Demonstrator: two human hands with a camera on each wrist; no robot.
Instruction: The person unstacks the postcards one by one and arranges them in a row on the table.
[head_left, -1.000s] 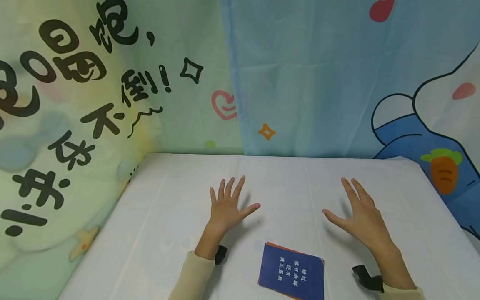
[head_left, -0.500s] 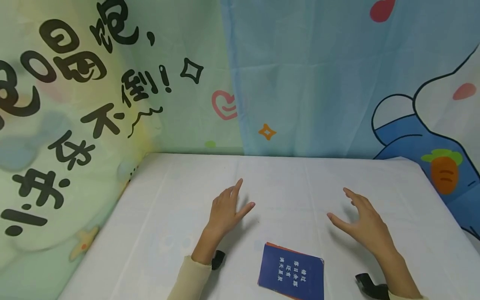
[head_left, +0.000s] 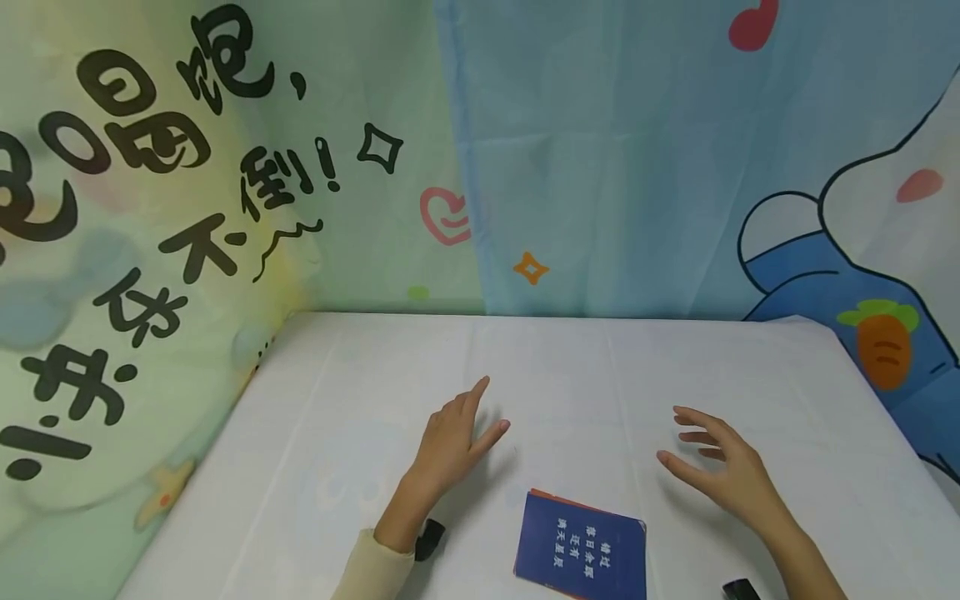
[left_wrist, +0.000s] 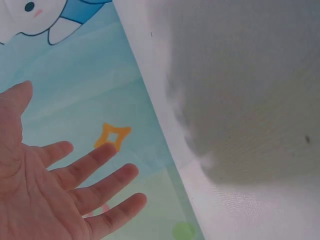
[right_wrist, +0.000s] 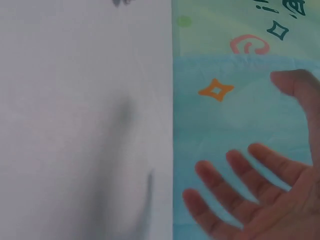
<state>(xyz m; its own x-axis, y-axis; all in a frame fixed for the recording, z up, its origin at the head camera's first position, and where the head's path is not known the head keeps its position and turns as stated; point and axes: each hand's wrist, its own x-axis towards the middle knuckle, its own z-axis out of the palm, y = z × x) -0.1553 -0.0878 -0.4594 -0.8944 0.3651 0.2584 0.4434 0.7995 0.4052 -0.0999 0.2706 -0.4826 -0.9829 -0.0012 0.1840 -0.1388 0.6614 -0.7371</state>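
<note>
A dark blue booklet (head_left: 581, 546) with white writing lies on the white table near its front edge, an orange edge showing beneath it. To its upper left, my left hand (head_left: 446, 442) hovers above the cloth, thumb spread and fingers extended. On the other side, my right hand (head_left: 723, 467) is raised over the table with its fingers loosely bent and the thumb apart. Both wrist views show bare palms, the left palm (left_wrist: 45, 195) and the right palm (right_wrist: 285, 210), with nothing held. Neither hand touches the booklet.
A white cloth (head_left: 360, 375) covers the table. Behind it hangs a printed curtain (head_left: 600, 167) in blue and green, which also runs along the left side. Dark wrist straps (head_left: 430, 539) show at the wrists.
Both hands have drawn slightly back toward the front edge. The fingers, spread wide earlier, have come together on the left and bent loosely on the right. The booklet stays in place.
</note>
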